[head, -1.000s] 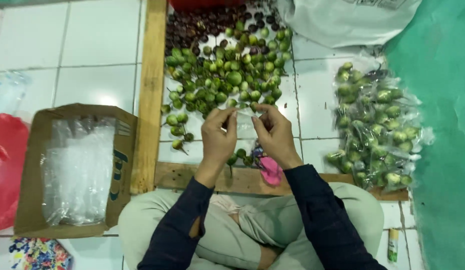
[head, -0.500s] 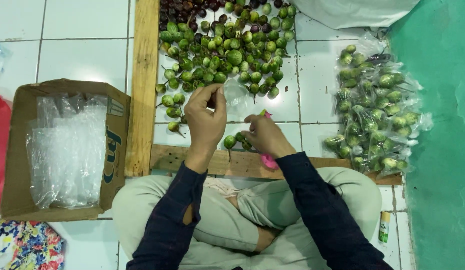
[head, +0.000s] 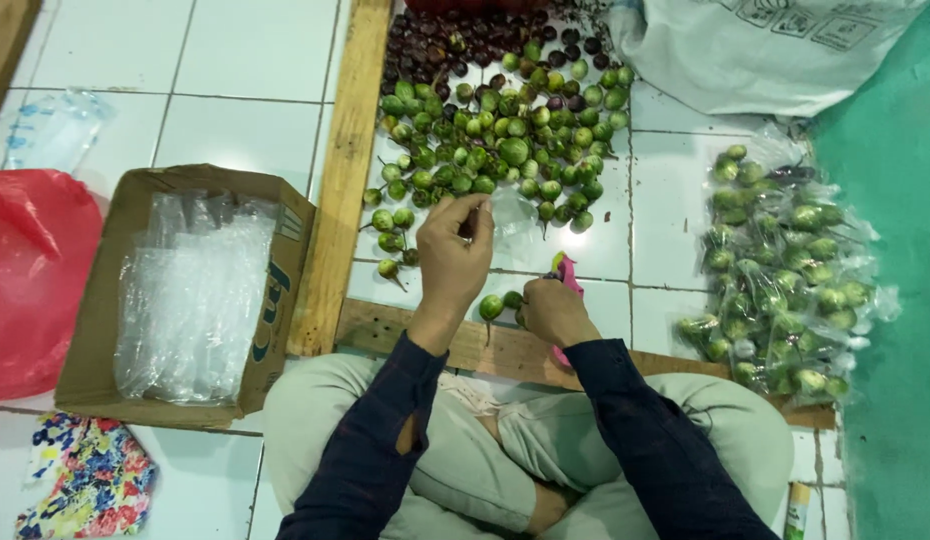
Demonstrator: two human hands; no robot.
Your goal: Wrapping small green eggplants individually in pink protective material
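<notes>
I sit cross-legged on a tiled floor in front of a heap of small round green fruits (head: 495,140). My left hand (head: 453,255) is raised over the near edge of the heap and pinches the edge of a clear plastic bag (head: 509,215). My right hand (head: 555,312) is lower, just above a wooden plank (head: 385,325), with its fingers curled on a green fruit (head: 513,300); another fruit (head: 491,306) lies beside it. A pink object (head: 570,272) shows from under this hand.
A cardboard box (head: 125,200) holding clear plastic bags (head: 190,290) stands at the left, past an upright wooden plank (head: 345,150). A red bag (head: 30,270) lies further left. Filled bags of green fruits (head: 785,270) lie at the right. Dark purple fruits (head: 455,45) and a white sack (head: 755,45) are at the back.
My right hand has dropped from beside the left hand down to the fruits near the wooden plank. My left hand still holds the clear bag up.
</notes>
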